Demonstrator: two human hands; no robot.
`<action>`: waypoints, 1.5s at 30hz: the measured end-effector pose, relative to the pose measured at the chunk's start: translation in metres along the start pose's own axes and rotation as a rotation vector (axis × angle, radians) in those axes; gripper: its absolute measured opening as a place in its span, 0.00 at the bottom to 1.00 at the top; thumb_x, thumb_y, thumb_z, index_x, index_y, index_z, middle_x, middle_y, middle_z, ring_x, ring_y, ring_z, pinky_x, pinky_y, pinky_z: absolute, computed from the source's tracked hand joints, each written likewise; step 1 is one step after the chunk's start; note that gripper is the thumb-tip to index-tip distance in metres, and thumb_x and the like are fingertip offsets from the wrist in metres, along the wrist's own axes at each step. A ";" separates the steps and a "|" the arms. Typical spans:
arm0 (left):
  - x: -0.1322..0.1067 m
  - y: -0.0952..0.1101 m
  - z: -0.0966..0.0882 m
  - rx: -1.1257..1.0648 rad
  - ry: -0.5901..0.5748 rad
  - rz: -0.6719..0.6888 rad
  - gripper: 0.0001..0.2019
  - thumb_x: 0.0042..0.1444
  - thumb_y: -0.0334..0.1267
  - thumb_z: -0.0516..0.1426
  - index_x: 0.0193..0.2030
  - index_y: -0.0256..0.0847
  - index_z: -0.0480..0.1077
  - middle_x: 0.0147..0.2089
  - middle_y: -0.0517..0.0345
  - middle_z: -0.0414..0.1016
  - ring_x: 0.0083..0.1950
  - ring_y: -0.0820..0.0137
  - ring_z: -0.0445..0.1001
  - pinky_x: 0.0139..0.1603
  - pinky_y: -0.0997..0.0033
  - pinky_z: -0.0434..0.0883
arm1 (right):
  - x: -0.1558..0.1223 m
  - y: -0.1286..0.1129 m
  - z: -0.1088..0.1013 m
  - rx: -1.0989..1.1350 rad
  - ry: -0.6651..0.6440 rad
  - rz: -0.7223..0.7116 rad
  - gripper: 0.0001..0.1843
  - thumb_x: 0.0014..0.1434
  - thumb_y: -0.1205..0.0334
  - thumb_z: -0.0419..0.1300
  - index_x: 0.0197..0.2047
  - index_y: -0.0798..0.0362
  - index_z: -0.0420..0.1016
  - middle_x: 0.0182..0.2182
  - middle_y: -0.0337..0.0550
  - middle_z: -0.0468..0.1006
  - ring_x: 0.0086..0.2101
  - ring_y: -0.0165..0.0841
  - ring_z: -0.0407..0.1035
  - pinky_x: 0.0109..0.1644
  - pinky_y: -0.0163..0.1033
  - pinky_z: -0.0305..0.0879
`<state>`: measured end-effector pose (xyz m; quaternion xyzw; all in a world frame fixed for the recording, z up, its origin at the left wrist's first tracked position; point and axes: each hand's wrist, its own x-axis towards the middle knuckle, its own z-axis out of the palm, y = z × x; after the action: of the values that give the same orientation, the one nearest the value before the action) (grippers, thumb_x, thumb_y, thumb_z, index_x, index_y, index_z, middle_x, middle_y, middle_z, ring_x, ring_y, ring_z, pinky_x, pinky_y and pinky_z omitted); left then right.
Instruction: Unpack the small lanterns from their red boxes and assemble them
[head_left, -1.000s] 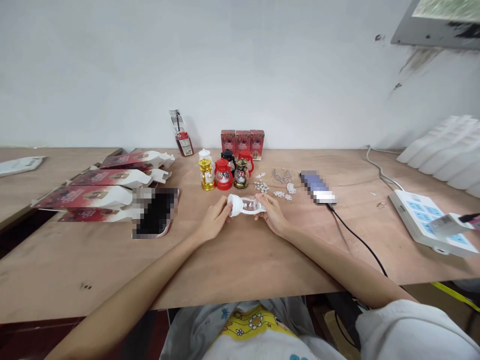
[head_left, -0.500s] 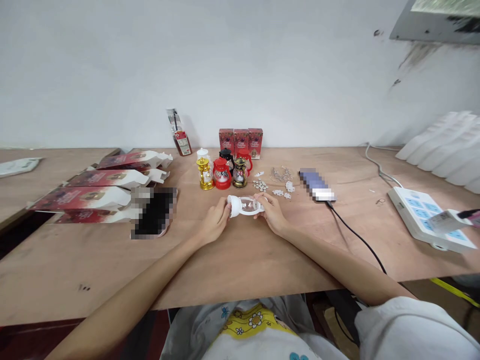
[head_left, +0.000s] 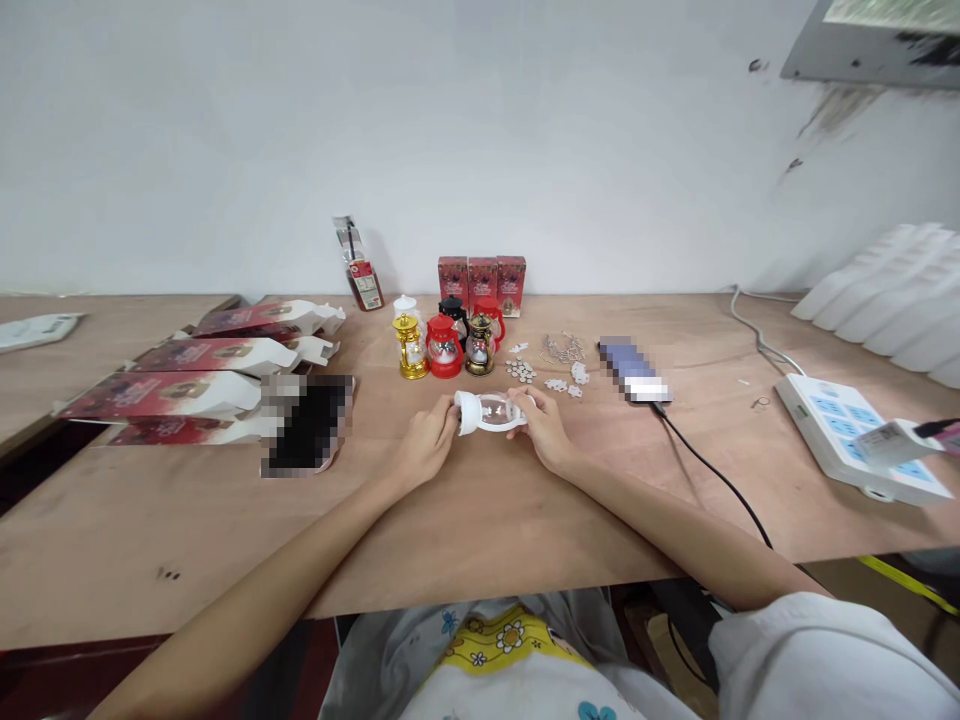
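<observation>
A small white lantern (head_left: 493, 411) with a clear middle lies on its side between my two hands, just above or on the wooden table. My left hand (head_left: 429, 440) is closed at its wide base on the left. At the other end, my right hand (head_left: 544, 428) has its fingers closed round the narrower top. Just beyond stand several finished-looking lanterns, among them a gold lantern (head_left: 410, 348), a red lantern (head_left: 444, 347) and a bronze-black lantern (head_left: 480, 346). Small round silver pieces (head_left: 520, 370) and white plastic bits (head_left: 556, 385) lie close by the right hand.
Flattened red-and-white cartons (head_left: 202, 393) and a phone (head_left: 311, 425) lie at left. Red boxes (head_left: 482, 280) and a bottle (head_left: 365, 285) stand by the wall. Thin wires (head_left: 564, 348), a second phone (head_left: 634, 370) with a cable and a power strip (head_left: 847, 430) are at right.
</observation>
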<state>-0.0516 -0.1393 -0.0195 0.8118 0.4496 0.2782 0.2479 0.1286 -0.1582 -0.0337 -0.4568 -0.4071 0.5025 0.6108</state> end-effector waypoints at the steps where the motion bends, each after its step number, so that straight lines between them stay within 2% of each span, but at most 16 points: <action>1: 0.000 0.000 -0.001 -0.050 0.002 -0.006 0.15 0.63 0.42 0.40 0.40 0.40 0.64 0.21 0.61 0.65 0.24 0.68 0.69 0.30 0.70 0.62 | 0.000 0.000 0.000 0.009 0.001 0.004 0.17 0.45 0.47 0.64 0.23 0.52 0.68 0.20 0.35 0.69 0.21 0.26 0.63 0.17 0.31 0.63; 5: 0.003 0.001 -0.002 -0.301 0.009 -0.041 0.18 0.60 0.48 0.45 0.45 0.38 0.66 0.26 0.60 0.70 0.27 0.70 0.71 0.30 0.71 0.67 | 0.002 0.001 -0.001 0.040 0.003 0.030 0.17 0.44 0.47 0.65 0.24 0.52 0.68 0.21 0.35 0.69 0.22 0.26 0.63 0.19 0.31 0.64; 8: 0.007 -0.001 -0.002 -0.505 -0.025 -0.096 0.21 0.54 0.52 0.52 0.44 0.36 0.67 0.31 0.57 0.71 0.29 0.71 0.70 0.30 0.71 0.70 | 0.002 -0.001 -0.001 0.137 0.002 0.036 0.18 0.44 0.48 0.66 0.28 0.51 0.68 0.23 0.34 0.70 0.22 0.26 0.63 0.21 0.31 0.63; 12: 0.010 -0.004 0.000 -0.737 -0.052 -0.215 0.23 0.49 0.53 0.57 0.41 0.34 0.66 0.30 0.58 0.70 0.28 0.74 0.70 0.30 0.71 0.71 | 0.001 -0.005 0.000 0.367 -0.051 0.090 0.20 0.40 0.50 0.69 0.30 0.50 0.66 0.27 0.33 0.71 0.24 0.24 0.63 0.25 0.30 0.63; 14: 0.011 -0.005 0.002 -0.800 -0.058 -0.252 0.22 0.49 0.52 0.58 0.40 0.34 0.66 0.29 0.59 0.70 0.28 0.75 0.70 0.31 0.71 0.72 | 0.001 -0.006 0.000 0.402 -0.098 0.155 0.20 0.39 0.53 0.71 0.30 0.50 0.67 0.28 0.33 0.71 0.24 0.23 0.62 0.28 0.31 0.64; 17: 0.010 -0.004 0.004 -0.831 -0.073 -0.259 0.20 0.50 0.50 0.58 0.41 0.34 0.66 0.30 0.59 0.69 0.27 0.75 0.70 0.31 0.71 0.72 | 0.001 -0.003 -0.002 0.382 -0.171 0.229 0.19 0.40 0.54 0.71 0.32 0.50 0.68 0.28 0.34 0.72 0.24 0.24 0.62 0.32 0.35 0.65; 19: 0.008 -0.002 0.006 -0.838 -0.086 -0.259 0.19 0.51 0.49 0.58 0.42 0.35 0.66 0.31 0.59 0.70 0.27 0.76 0.70 0.31 0.71 0.72 | 0.002 -0.001 -0.003 0.356 -0.222 0.244 0.20 0.41 0.52 0.70 0.34 0.49 0.69 0.29 0.35 0.73 0.25 0.26 0.64 0.33 0.36 0.66; 22: 0.005 0.001 0.008 -0.872 -0.143 -0.261 0.18 0.53 0.47 0.57 0.44 0.35 0.65 0.31 0.58 0.70 0.28 0.76 0.71 0.31 0.72 0.72 | 0.001 0.000 -0.004 0.278 -0.316 0.207 0.24 0.41 0.46 0.69 0.37 0.48 0.69 0.32 0.38 0.76 0.29 0.29 0.68 0.36 0.38 0.67; 25: 0.002 0.004 0.011 -0.920 -0.211 -0.266 0.17 0.54 0.45 0.57 0.45 0.35 0.66 0.31 0.59 0.70 0.28 0.75 0.71 0.31 0.72 0.72 | -0.001 -0.001 -0.002 0.224 -0.381 0.142 0.25 0.42 0.43 0.67 0.39 0.48 0.68 0.40 0.41 0.77 0.37 0.34 0.71 0.40 0.41 0.68; 27: 0.001 0.006 0.012 -0.938 -0.226 -0.273 0.17 0.54 0.44 0.57 0.46 0.35 0.65 0.31 0.59 0.70 0.28 0.76 0.71 0.32 0.72 0.72 | -0.001 -0.003 -0.001 0.223 -0.381 0.137 0.25 0.43 0.43 0.67 0.39 0.47 0.68 0.42 0.42 0.77 0.39 0.35 0.72 0.42 0.43 0.69; 32: 0.001 0.005 0.015 -0.980 -0.207 -0.314 0.16 0.54 0.43 0.57 0.45 0.35 0.65 0.30 0.58 0.70 0.28 0.76 0.71 0.32 0.73 0.71 | 0.000 -0.001 -0.001 0.224 -0.354 0.155 0.25 0.44 0.43 0.66 0.40 0.48 0.69 0.39 0.42 0.78 0.38 0.35 0.72 0.42 0.43 0.69; 39: 0.003 0.003 0.017 -1.106 -0.205 -0.405 0.09 0.57 0.36 0.54 0.41 0.34 0.69 0.34 0.52 0.76 0.29 0.74 0.73 0.36 0.71 0.73 | -0.003 0.000 0.003 0.218 -0.365 0.076 0.20 0.47 0.49 0.67 0.40 0.49 0.71 0.37 0.40 0.77 0.37 0.32 0.71 0.40 0.39 0.68; 45: 0.008 0.005 0.015 -1.168 -0.207 -0.542 0.11 0.59 0.29 0.50 0.42 0.30 0.72 0.38 0.46 0.79 0.38 0.69 0.78 0.48 0.68 0.74 | -0.004 0.000 0.006 0.191 -0.332 0.041 0.20 0.44 0.50 0.68 0.38 0.50 0.72 0.36 0.40 0.76 0.36 0.31 0.69 0.39 0.38 0.66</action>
<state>-0.0354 -0.1374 -0.0249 0.4240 0.3868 0.3247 0.7518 0.1222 -0.1615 -0.0319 -0.3156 -0.4433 0.6196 0.5656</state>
